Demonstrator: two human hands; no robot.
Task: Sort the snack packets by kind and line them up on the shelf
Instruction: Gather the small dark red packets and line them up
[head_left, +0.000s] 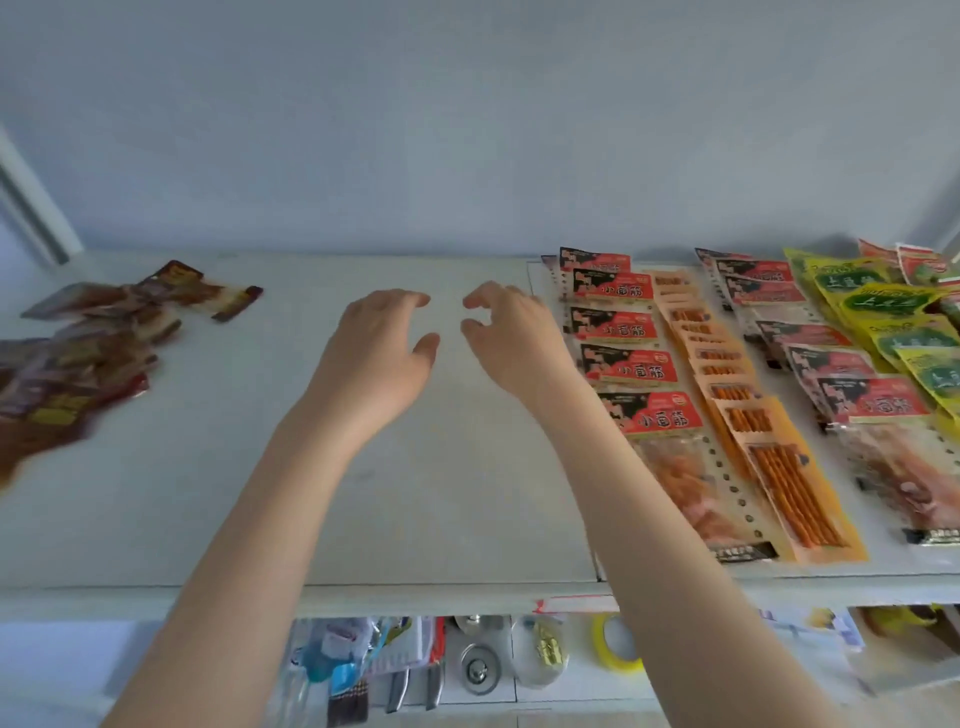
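Both empty, spread hands, left hand and right hand, hover beside lengthwise-stacked packets.

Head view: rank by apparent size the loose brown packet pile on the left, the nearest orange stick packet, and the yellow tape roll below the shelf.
1. Brown packet pile, blurred and cut off by the frame edge.
2. Nearest orange stick packet.
3. Yellow tape roll, partly hidden behind the right forearm, so its size is unsure.
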